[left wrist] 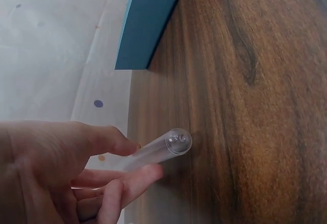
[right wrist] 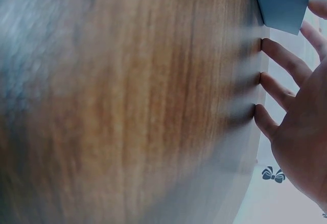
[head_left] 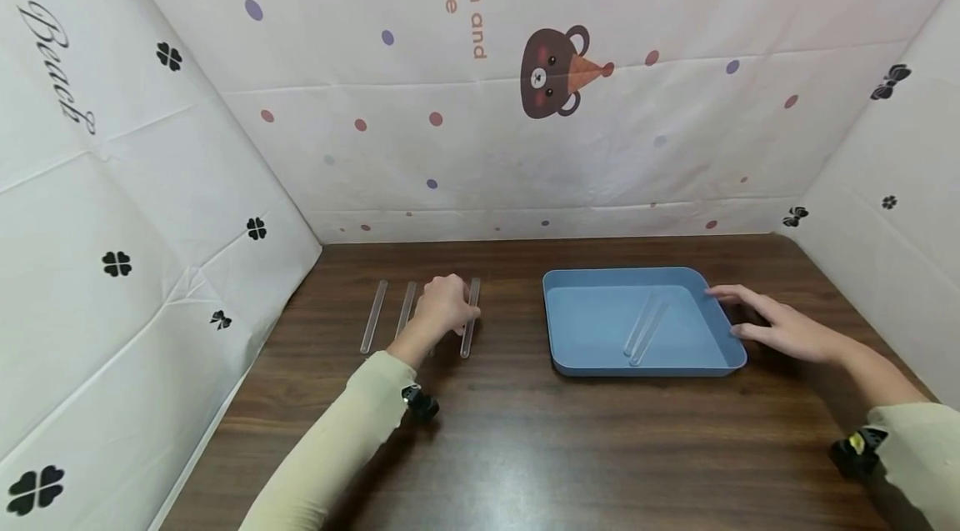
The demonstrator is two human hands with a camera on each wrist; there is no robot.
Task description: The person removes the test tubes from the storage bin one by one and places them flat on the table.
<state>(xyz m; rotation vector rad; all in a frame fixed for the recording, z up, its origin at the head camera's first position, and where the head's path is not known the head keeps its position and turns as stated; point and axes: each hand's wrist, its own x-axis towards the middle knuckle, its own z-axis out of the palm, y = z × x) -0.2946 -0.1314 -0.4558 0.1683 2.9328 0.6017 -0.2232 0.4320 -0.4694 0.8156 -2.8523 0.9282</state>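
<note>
My left hand (head_left: 444, 306) pinches a clear test tube (head_left: 467, 339) between thumb and fingers; its rounded end (left wrist: 179, 141) points out past the fingertips in the left wrist view. Left of that hand lie more clear tubes on the table, one in full view (head_left: 373, 316) and another (head_left: 406, 306) partly hidden by the hand. My right hand (head_left: 787, 329) is at the right side of a shallow blue tray (head_left: 585, 323), thumb and index finger at its rim, other fingertips down on the table. Two clear tubes (head_left: 647, 329) lie side by side in the tray.
The brown wood-grain table (head_left: 517, 448) is bounded at the back by a white printed sheet (head_left: 450, 156). Similar white sheets stand along its left and right sides. Black devices are strapped to both wrists.
</note>
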